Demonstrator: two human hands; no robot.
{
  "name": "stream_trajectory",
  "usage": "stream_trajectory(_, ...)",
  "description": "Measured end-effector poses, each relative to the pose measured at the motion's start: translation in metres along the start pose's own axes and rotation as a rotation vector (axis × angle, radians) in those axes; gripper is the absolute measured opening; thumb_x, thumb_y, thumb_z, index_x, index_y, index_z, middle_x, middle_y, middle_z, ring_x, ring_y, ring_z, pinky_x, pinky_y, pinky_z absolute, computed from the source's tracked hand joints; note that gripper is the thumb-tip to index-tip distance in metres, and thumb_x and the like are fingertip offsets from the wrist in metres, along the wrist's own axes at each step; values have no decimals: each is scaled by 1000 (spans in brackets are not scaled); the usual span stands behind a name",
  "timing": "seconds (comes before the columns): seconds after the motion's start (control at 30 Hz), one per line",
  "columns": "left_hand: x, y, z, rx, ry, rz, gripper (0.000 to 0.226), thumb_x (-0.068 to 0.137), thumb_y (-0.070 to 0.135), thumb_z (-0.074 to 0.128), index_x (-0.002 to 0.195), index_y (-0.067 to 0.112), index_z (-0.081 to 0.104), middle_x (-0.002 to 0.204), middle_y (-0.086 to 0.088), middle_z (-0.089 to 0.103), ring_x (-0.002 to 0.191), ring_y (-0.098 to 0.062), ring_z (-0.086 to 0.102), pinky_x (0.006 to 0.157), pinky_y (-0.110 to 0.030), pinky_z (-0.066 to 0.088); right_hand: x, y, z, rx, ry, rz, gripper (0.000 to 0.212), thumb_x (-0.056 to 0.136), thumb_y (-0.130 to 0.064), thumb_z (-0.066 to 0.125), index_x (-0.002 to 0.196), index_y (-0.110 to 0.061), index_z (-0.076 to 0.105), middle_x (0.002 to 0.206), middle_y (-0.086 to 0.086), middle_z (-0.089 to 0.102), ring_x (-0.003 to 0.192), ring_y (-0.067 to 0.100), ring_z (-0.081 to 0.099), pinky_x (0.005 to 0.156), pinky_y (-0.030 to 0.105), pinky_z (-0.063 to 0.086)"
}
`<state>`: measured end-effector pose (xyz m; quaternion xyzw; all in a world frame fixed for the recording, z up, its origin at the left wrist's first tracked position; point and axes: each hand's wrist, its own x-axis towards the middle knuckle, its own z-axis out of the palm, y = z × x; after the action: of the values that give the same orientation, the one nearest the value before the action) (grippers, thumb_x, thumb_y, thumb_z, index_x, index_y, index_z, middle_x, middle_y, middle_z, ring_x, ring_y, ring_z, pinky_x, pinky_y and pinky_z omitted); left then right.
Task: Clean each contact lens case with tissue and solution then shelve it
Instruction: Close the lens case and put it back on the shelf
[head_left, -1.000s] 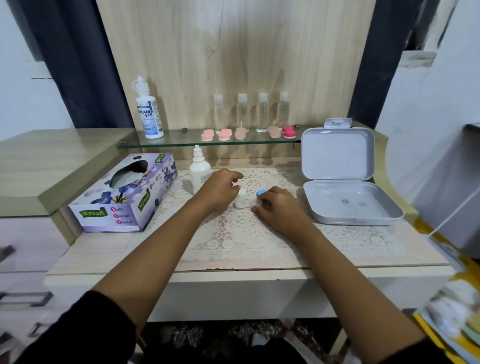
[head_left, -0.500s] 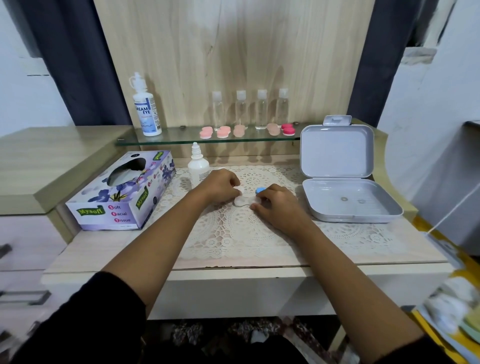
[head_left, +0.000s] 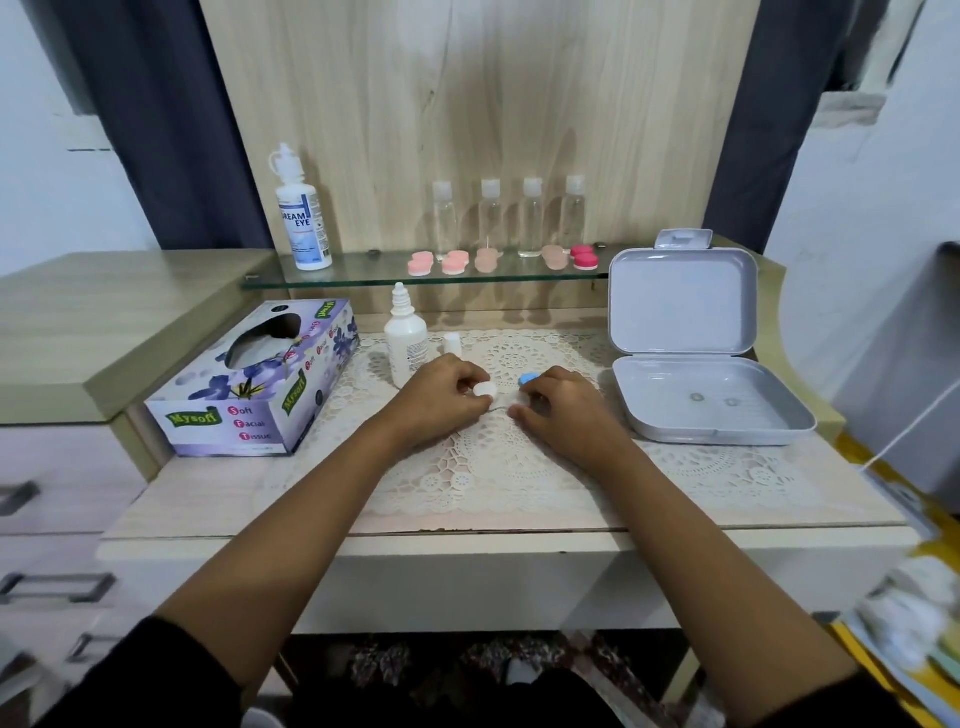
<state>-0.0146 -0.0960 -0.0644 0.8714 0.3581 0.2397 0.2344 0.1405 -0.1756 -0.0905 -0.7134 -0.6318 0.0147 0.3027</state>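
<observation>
Head view puts the contact lens case at mid-frame on the lace mat. Only its blue-capped end shows past the knuckles of the right hand, whose fingers curl over the case, apparently to pin it down so it cannot spin. Just left of it, the left hand pinches a round white cap between thumb and fingertips, which looks like the case's other lid being unscrewed (whether it is fully free cannot be told).

Behind the left hand stands the small solution bottle, near at hand for the rinse, with a small white cap upright beside it. The tissue box sits at left, its opening turned toward the person for an easy pull.

At upper centre, the glass shelf carries a row of pink cases, probably where this one belongs once wiped. An open grey box lies at right.
</observation>
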Motion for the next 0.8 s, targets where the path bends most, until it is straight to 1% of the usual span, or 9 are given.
stream_trajectory(0.1,-1,-1,4,-11,1,6,27,83,22,66,108,14,65,103,1,56,92,-10,53,82,-21,41,0,0,0,-3,2,-3,33,87,-35,60,108,-9,64,107,6,58,104,24,50,88,35,42)
stream_trajectory(0.23,-5,-5,11,-12,35,11,27,83,24,66,108,17,64,102,2,55,92,-9,53,79,-18,37,0,1,0,-8,0,-4,33,87,-35,59,107,-9,64,106,6,58,103,24,49,87,34,42)
stream_trajectory(0.33,-6,-8,15,-4,73,16,31,85,27,66,113,15,63,99,5,52,90,-6,50,78,-15,34,0,1,1,-3,-1,-2,33,87,-34,59,108,-9,64,106,7,58,104,24,49,88,35,42)
stream_trajectory(0.43,-7,-10,17,12,121,23,31,84,29,67,111,12,64,95,4,52,89,-7,50,78,-16,34,0,1,1,-2,0,-3,32,87,-34,59,107,-9,64,105,6,58,103,24,49,87,34,41)
stream_trajectory(0.53,-6,-10,19,36,152,23,30,82,30,69,104,10,64,92,2,53,86,-9,51,72,-15,35,0,1,1,-8,-3,-7,32,87,-34,59,106,-9,64,104,6,58,101,24,49,87,35,42)
stream_trajectory(0.6,-6,-11,20,52,168,24,29,80,31,71,99,9,64,90,2,53,85,-9,50,66,-12,34,0,1,1,-8,-2,-12,32,87,-34,59,106,-9,64,103,7,58,101,24,50,87,35,42)
stream_trajectory(0.63,-6,-11,20,59,175,27,29,80,32,71,97,10,63,90,3,53,85,-9,50,66,-11,34,0,1,1,-7,0,-15,32,87,-34,59,107,-9,64,102,6,58,100,24,50,87,35,42)
stream_trajectory(0.73,-7,-12,19,32,163,33,28,81,31,70,102,11,66,94,2,54,90,-10,51,74,-17,36,0,1,1,-1,2,-16,32,87,-34,60,106,-9,65,101,6,58,99,24,50,85,34,42)
stream_trajectory(0.8,-8,-12,18,1,126,42,29,84,26,66,110,12,66,97,2,54,91,-9,51,79,-16,35,1,1,1,1,7,-14,31,86,-33,61,104,-9,65,100,7,58,98,24,50,84,33,42)
